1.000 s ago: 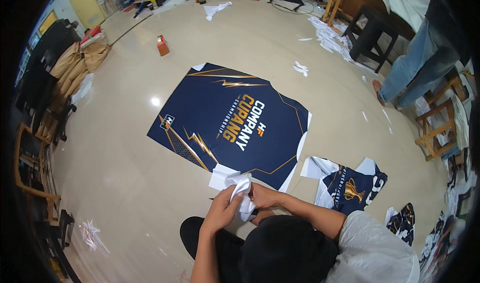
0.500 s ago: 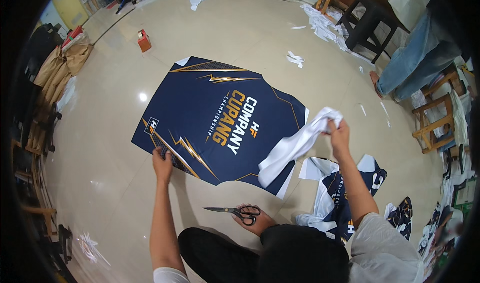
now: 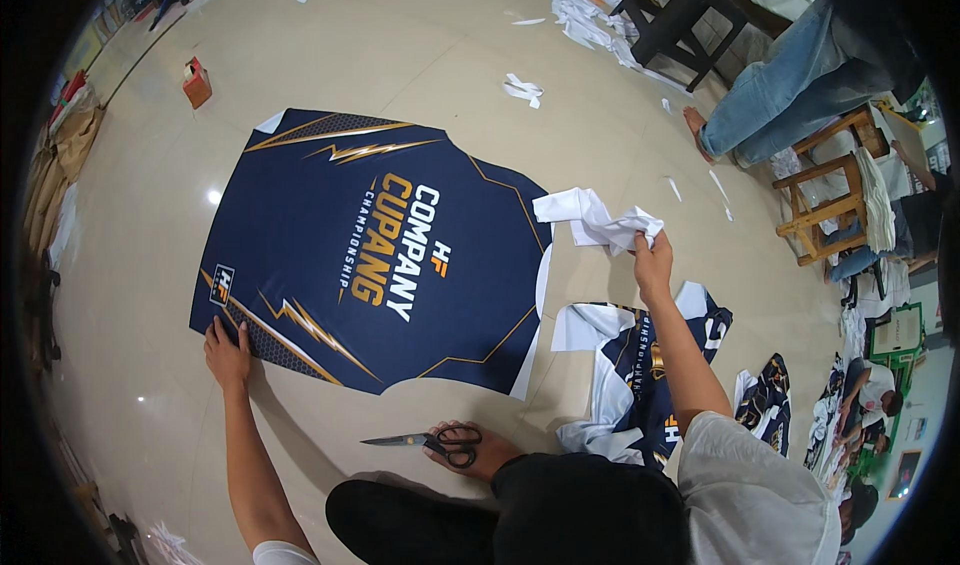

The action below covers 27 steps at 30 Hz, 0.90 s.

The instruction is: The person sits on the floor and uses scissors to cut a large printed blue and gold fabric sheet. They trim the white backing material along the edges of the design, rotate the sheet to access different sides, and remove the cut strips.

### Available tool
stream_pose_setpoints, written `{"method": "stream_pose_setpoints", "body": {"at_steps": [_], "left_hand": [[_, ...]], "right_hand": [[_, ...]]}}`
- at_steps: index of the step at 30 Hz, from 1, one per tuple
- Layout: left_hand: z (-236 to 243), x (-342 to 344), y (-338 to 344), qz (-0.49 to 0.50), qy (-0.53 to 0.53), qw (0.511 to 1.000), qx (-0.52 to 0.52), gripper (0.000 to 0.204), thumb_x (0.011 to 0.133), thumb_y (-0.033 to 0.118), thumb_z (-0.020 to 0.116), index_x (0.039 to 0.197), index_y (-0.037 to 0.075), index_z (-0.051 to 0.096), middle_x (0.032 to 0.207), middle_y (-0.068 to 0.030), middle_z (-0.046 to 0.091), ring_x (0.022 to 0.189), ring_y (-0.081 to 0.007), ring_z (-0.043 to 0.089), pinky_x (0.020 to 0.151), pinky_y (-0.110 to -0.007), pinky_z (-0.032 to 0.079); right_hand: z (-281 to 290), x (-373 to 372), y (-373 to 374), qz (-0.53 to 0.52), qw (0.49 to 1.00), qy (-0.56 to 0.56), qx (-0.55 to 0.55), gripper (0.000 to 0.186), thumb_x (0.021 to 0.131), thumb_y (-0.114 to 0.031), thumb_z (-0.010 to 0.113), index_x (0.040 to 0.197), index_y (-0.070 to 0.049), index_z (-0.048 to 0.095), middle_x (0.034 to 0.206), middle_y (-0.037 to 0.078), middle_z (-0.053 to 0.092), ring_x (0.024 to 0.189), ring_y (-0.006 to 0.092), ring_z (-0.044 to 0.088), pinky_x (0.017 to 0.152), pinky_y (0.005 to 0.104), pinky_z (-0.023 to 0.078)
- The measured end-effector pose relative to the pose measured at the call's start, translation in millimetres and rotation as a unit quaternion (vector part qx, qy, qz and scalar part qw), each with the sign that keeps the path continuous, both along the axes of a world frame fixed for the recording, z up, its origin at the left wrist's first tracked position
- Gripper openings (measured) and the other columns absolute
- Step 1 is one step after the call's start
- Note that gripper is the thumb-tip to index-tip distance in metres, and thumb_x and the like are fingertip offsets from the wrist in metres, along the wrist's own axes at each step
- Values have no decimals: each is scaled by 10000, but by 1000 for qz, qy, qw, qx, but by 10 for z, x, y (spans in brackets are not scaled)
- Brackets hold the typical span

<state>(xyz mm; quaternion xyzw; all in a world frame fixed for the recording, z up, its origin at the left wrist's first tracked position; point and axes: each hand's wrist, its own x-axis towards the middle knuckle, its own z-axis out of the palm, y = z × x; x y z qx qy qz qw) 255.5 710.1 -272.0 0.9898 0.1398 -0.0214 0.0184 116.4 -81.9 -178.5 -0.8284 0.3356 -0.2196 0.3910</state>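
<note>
The navy panel (image 3: 375,245) lies flat mid-floor (image 3: 400,60), its right edge showing white beneath. The left hand (image 3: 229,352) is at the panel's near edge by its left corner, thumb and fingers apart on the fabric; whether they pinch it, I cannot tell. The right hand (image 3: 652,265) pinches a white cloth (image 3: 595,219) bunched at one end, its loose end overlapping the panel's right edge in view.

A broad stretch of floor runs from the panel's far edge toward the floor's far side, with a white scrap (image 3: 522,90) and, farther left, a red dispenser (image 3: 197,83).

On the near side, scissors (image 3: 410,439) lie with handles over a foot (image 3: 490,455), blades toward the left. A navy-and-white bundle (image 3: 640,370) sits below the right forearm. Toward the floor's right edge stand a black stool (image 3: 672,22), a person in jeans (image 3: 800,80) and a wooden chair (image 3: 818,205).
</note>
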Motion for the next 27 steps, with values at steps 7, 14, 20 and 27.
{"method": "stream_pose_setpoints", "body": {"at_steps": [7,14,20,27], "left_hand": [[196,-906,510,97,59,988,105,829,1045,673,516,1546,12,528,1580,-227,523,1501,-411,439,1234,-572,335],[188,-3005,932,311,81,941,103,840,1026,740,497,1292,-42,647,1474,-254,593,1465,-419,477,1186,-610,379],[72,-3993,1111,409,-49,911,-34,788,956,663,697,1272,-55,625,1350,-257,640,1308,-457,583,1086,-583,473],[86,-4163,1378,411,-22,864,-290,359,1025,363,748,1103,33,631,1079,-126,714,968,-225,680,901,-387,535]], "right_hand": [[-105,-41,410,127,936,122,-306,441,950,-238,764,1280,16,621,1116,235,707,1042,417,713,937,471,568],[-224,-737,2518,377,895,197,-139,476,855,-421,878,1044,-39,665,1060,150,669,975,370,710,822,467,579],[-577,-583,2945,444,889,40,-105,280,868,-197,848,958,-48,630,939,128,625,817,343,666,711,456,552],[-433,-53,3260,245,776,150,561,278,1042,-39,662,1294,-15,547,1166,68,686,922,179,700,742,354,606]]}}
